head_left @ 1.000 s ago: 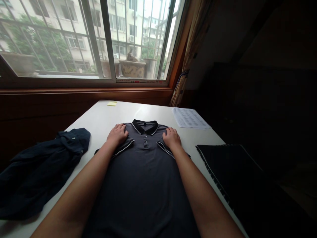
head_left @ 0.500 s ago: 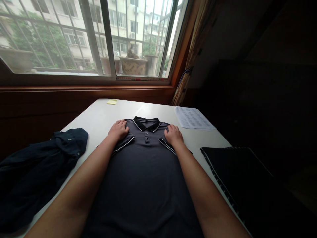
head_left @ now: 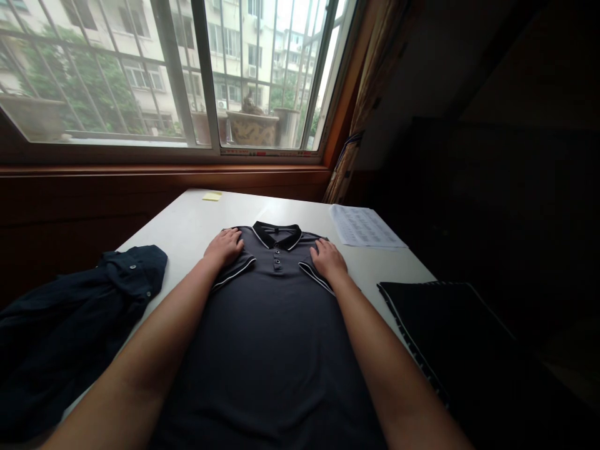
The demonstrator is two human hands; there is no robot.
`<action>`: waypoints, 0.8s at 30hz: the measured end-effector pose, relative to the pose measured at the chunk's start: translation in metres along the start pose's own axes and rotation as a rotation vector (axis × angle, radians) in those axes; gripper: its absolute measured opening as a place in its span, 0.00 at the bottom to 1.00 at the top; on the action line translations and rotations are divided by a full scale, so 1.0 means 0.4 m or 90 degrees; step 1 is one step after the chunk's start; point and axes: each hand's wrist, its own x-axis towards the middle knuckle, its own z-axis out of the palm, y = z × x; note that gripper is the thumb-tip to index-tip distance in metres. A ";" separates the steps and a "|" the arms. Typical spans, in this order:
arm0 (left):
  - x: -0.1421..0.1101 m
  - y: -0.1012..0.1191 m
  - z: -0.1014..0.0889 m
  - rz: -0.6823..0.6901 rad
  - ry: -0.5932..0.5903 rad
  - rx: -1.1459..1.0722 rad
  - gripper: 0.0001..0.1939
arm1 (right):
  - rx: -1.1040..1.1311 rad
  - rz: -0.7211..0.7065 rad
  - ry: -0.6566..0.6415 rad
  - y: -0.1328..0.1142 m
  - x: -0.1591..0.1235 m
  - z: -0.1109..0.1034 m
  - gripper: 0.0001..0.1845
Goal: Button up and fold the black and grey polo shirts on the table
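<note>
A dark grey polo shirt (head_left: 276, 331) lies face up on the white table (head_left: 225, 209), its black, white-edged collar toward the window. Both short sleeves are turned inward over the chest, their striped cuffs showing. My left hand (head_left: 225, 245) rests flat on the left shoulder area beside the collar, fingers stretched out. Across from it, my right hand (head_left: 329, 257) lies on the right shoulder and sleeve with its fingers extended. Neither hand grips the cloth. My forearms cover parts of the shirt's side edges.
Crumpled dark blue clothing with buttons (head_left: 89, 312) lies at the table's left edge. On the right is a flat black item with a pale stitched edge (head_left: 450, 325). Printed sheets (head_left: 365, 225) and a yellow sticky note (head_left: 212, 196) lie toward the back, below the window (head_left: 262, 69).
The view has tilted up slightly. My right hand has shifted very slightly on the shoulder, uncovering a little more of its edge; my left hand stays in place.
</note>
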 end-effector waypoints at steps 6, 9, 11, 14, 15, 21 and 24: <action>-0.084 -0.036 -0.026 0.052 -0.034 -0.017 0.30 | 0.016 -0.020 -0.042 0.084 -0.090 -0.034 0.30; -0.162 -0.057 -0.042 0.080 -0.047 -0.019 0.29 | 0.031 -0.003 -0.050 0.132 -0.160 -0.054 0.30; -0.228 -0.072 -0.053 0.107 -0.058 -0.034 0.30 | 0.045 0.021 -0.056 0.161 -0.207 -0.069 0.30; -0.347 -0.089 -0.073 0.142 -0.059 -0.073 0.34 | 0.070 0.077 -0.068 0.195 -0.275 -0.098 0.31; -0.392 -0.091 -0.081 0.149 -0.053 -0.076 0.35 | 0.079 0.092 -0.073 0.203 -0.300 -0.109 0.32; -0.682 -0.054 -0.140 0.230 -0.023 -0.062 0.29 | 0.118 0.067 -0.089 0.202 -0.512 -0.154 0.34; -0.800 -0.036 -0.165 0.266 -0.025 -0.047 0.28 | 0.094 -0.028 -0.037 0.186 -0.639 -0.167 0.35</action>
